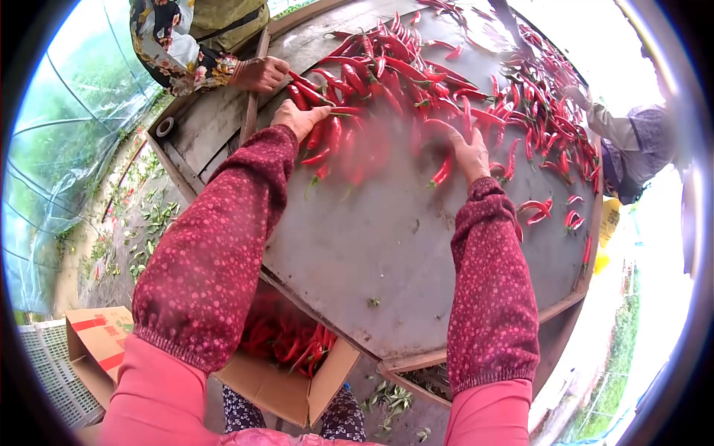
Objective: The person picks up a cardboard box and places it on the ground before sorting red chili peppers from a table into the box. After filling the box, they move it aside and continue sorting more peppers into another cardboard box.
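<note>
Our left grip point(297, 120) and right grip point(471, 156) touch red peppers point(354, 79); we cannot tell whether either pinches one. The peppers spread between and beyond both grips on the desk point(364, 275); nearer us, a carton point(264, 385) holds more.

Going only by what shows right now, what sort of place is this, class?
Probably a produce-sorting spot in a plastic greenhouse: clear sheeting at the left, red chillies heaped on a wood-edged table, and a cardboard box below holding more.
</note>
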A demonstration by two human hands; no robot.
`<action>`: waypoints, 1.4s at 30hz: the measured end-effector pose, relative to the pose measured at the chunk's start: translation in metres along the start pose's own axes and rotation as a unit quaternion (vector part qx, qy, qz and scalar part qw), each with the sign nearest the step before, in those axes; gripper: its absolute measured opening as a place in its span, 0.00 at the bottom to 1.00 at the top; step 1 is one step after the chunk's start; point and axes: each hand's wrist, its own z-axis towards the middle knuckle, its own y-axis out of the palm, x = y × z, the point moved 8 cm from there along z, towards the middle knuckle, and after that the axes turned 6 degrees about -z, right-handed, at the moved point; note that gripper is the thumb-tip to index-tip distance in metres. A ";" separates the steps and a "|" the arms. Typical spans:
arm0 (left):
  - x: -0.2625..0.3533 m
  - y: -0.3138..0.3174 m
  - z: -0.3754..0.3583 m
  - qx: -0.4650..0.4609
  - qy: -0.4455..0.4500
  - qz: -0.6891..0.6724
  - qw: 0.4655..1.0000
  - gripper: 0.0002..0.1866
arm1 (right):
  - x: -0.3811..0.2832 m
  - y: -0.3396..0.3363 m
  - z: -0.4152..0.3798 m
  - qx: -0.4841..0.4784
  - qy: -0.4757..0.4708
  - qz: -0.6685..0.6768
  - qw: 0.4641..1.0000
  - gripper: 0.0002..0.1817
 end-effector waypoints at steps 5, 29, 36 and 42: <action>0.003 0.018 0.012 -0.054 0.035 -0.147 0.987 0.31 | 0.002 0.017 0.021 0.054 0.069 0.012 0.996 0.49; 0.056 0.097 -0.061 -0.315 0.230 -0.346 0.853 0.17 | -0.064 0.074 -0.062 -0.127 0.024 0.489 0.862 0.31; 0.043 0.078 -0.133 -0.338 -0.035 -0.524 0.781 0.19 | -0.057 0.062 -0.132 -0.123 0.063 0.520 0.843 0.29; 0.013 0.072 -0.188 -0.300 -0.051 -0.528 0.793 0.20 | -0.056 0.030 -0.201 -0.092 0.076 0.523 0.844 0.28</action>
